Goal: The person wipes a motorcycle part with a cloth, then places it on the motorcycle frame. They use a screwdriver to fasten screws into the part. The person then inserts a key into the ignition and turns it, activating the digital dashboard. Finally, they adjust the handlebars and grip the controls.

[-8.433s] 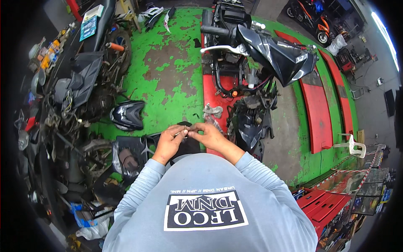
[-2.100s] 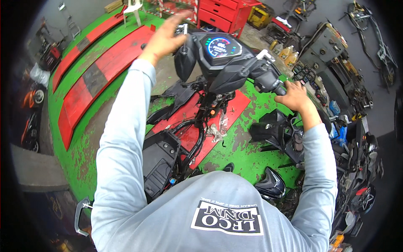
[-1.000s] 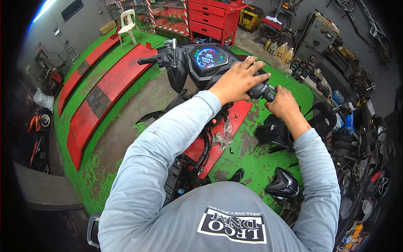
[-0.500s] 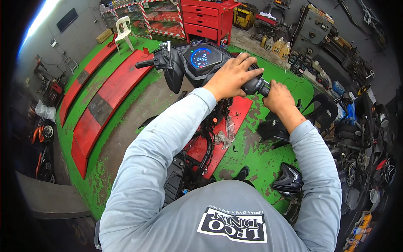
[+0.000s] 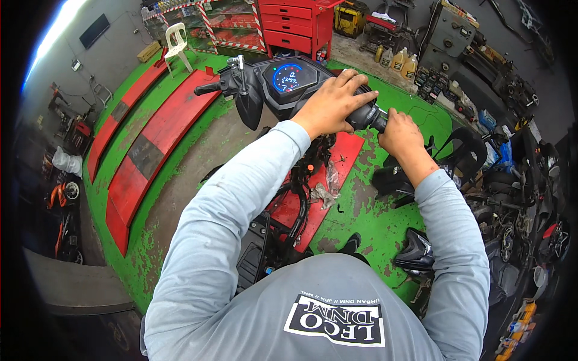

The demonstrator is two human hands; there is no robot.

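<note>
A scooter's black handlebar crosses the upper middle, with a lit digital dashboard (image 5: 293, 78) at its centre. My left hand (image 5: 337, 102) lies over the right part of the handlebar, fingers curved across the black switch housing (image 5: 363, 116) and thumb below it. Just to the right, my right hand (image 5: 401, 133) is closed round the throttle grip (image 5: 380, 122) at the bar's outer end; the palm side is hidden. On the far left end sits the left grip (image 5: 208, 89), with a black mirror (image 5: 248, 111) hanging beside it.
Red ramps (image 5: 147, 153) lie on the green floor (image 5: 355, 228) to the left. A white chair (image 5: 176, 43) and red tool cabinet (image 5: 289, 27) stand behind. At right are a black chair (image 5: 460, 153), a black scooter part (image 5: 415, 249) and piled parts (image 5: 512, 210).
My view has shifted slightly. Both hands stay on the right end of the handlebar, with the left fingers a little closer together over the housing.
</note>
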